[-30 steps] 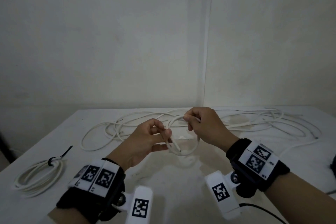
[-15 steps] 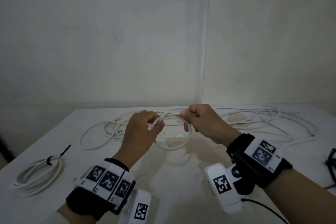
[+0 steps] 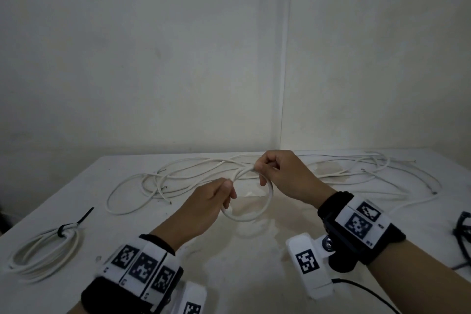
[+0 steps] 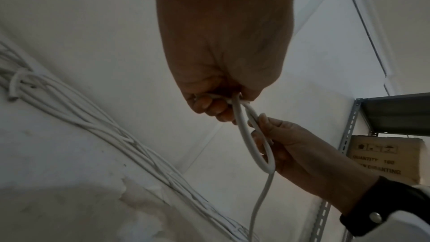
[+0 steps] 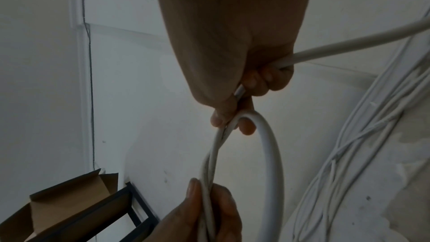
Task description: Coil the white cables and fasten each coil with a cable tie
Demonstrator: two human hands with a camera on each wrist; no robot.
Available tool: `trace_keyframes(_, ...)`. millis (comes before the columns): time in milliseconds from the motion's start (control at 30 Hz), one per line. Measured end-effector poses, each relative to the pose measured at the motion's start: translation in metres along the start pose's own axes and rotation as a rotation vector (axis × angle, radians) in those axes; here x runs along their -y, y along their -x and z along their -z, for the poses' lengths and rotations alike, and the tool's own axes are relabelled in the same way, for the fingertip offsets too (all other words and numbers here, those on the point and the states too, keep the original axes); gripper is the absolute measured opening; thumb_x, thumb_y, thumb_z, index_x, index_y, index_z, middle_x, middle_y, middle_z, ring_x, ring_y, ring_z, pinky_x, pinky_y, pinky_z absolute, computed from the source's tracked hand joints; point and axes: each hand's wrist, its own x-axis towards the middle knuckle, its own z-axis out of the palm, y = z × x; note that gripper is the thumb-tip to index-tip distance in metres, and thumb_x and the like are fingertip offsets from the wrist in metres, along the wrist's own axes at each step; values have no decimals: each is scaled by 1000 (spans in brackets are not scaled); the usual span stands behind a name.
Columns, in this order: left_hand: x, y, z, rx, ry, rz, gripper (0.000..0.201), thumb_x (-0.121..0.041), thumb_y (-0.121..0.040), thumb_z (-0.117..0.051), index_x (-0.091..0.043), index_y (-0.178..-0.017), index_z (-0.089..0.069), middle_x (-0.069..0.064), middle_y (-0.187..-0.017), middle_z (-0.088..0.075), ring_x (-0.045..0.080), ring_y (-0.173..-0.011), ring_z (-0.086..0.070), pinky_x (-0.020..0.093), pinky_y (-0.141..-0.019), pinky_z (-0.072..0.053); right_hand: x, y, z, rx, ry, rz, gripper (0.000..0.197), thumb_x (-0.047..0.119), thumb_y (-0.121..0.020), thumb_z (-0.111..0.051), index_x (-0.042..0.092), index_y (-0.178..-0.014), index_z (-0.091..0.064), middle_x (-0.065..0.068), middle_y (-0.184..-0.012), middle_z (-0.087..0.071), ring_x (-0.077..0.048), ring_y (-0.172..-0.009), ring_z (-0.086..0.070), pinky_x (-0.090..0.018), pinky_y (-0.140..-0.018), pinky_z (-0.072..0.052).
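1. Left hand (image 3: 209, 201) pinches the small loop (image 3: 251, 214) of white cable (image 3: 237, 173) above the surface (image 3: 229, 275); its grip should stay firm
2. Right hand (image 3: 277, 173), clenched on the loop's top, should feed each turn equal
3. Tied coil (image 3: 43, 252) lies far left; loose cables (image 3: 369, 176) behind may snag
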Motion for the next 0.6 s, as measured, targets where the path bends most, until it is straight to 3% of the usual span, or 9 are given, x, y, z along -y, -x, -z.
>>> trace_keyframes(100,1,-2,7,15,-130,-31,35,-31,-99,-32,-23,-70,-49,-9,-63,-45,-1,-55,-43,13,-58,-34,-5,0,0,3,21,18,22,19,-89,-58,16,-67,-59,7,-54,-60,-1,-46,-45,-8,-49,-34)
trace_keyframes(233,-1,-2,17,23,-207,-48,34,-31,-98,-33,-23,-67,-42,-10,-63,-43,-1,-57,-42,14,-56,-31,-6,0,-3,27,35,20,21,20,-90,-57,16,-70,-58,7,-56,-60,1,-47,-48,-8,-50,-35)
trace_keyframes(300,-3,-2,17,9,-133,-10,34,-31,-99,-32,-24,-68,-45,-7,-68,-47,1,-64,-44,19,-65,-33,-5,-2,-4,9,16,18,21,20,-91,-56,14,-71,-58,7,-56,-60,2,-48,-49,-9,-52,-35)
trace_keyframes(367,-5,-3,14,-19,-25,42,35,-34,-99,-33,-23,-69,-46,-5,-71,-45,11,-70,-43,26,-69,-33,-3,-3,-6,-11,-16,15,20,19,-91,-55,14,-72,-59,6,-57,-61,3,-48,-49,-10,-54,-35)
trace_keyframes(467,-8,-7,11,-84,58,62,37,-36,-99,-34,-20,-67,-45,-6,-67,-42,12,-66,-39,26,-66,-30,0,-2,-6,-18,-96,10,21,17,-92,-54,13,-72,-58,1,-61,-63,0,-40,-43,-9,-48,-32)
trace_keyframes(600,-10,-10,4,-136,151,93,35,-28,-99,-32,-16,-70,-48,-3,-71,-50,11,-70,-48,23,-67,-35,2,0,-2,-22,-143,-12,22,19,-92,-55,11,-72,-60,-1,-61,-64,-2,-34,-34,-10,-42,-29)
